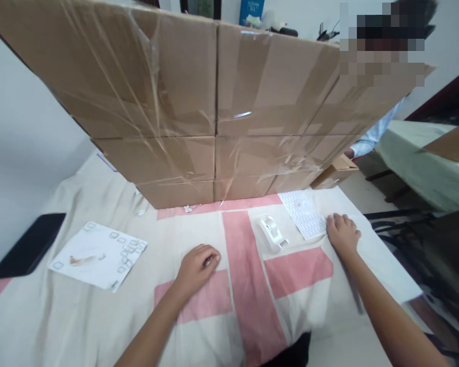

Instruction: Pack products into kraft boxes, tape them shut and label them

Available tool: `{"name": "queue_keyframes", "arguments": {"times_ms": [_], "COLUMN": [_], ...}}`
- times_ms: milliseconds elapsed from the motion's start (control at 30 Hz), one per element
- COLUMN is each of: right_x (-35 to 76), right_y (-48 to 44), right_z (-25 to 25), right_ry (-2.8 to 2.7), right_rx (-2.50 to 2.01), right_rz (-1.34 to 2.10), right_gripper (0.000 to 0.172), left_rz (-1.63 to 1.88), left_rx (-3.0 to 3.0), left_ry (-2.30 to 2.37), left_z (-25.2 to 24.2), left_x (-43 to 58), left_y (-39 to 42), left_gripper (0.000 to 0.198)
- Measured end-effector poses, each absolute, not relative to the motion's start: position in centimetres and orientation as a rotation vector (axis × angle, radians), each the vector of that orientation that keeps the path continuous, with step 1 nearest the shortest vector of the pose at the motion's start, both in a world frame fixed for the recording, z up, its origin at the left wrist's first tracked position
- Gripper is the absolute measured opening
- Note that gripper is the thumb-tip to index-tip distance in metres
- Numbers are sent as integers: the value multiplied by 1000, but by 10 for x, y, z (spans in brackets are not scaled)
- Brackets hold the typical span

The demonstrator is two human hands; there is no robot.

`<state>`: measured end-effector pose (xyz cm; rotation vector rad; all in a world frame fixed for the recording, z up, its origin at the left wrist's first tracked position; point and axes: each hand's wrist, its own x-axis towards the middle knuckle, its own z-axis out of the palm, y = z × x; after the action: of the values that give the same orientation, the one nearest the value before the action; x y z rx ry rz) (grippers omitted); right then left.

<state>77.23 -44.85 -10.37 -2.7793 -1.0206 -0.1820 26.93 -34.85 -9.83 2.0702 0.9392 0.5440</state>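
My left hand rests on the white and pink cloth, its fingers loosely curled towards the thumb. Nothing held shows in it. At the right, my right hand lies palm down with bent fingers slightly apart, beside the lower corner of a sheet with a blue-grey pattern. Whether its fingertips touch the sheet is hard to see. Between both hands stands a white tape dispenser, nearer to the right hand.
A tall wall of taped cardboard boxes stands across the far side. To the left lie a white printed card and a black flat object. Behind the boxes at right, a person's blue sleeve shows near a small open box.
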Motion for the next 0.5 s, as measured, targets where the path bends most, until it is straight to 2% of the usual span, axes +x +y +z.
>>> {"name": "queue_keyframes", "arguments": {"times_ms": [167, 400, 500], "right_x": [767, 769, 770], "right_y": [-448, -449, -459], "right_z": [-100, -90, -90], "right_ry": [-1033, -1074, -1193], "right_rx": [-2723, -2769, -2611], "right_rz": [-218, -111, -145], "right_gripper": [56, 61, 50], "left_rz": [565, 594, 596], "left_rx": [2024, 1958, 1935], "left_ry": [949, 977, 924], "left_z": [-94, -100, -92], "left_x": [269, 275, 272], "left_y": [-350, -348, -348], "left_gripper": [21, 17, 16]}}
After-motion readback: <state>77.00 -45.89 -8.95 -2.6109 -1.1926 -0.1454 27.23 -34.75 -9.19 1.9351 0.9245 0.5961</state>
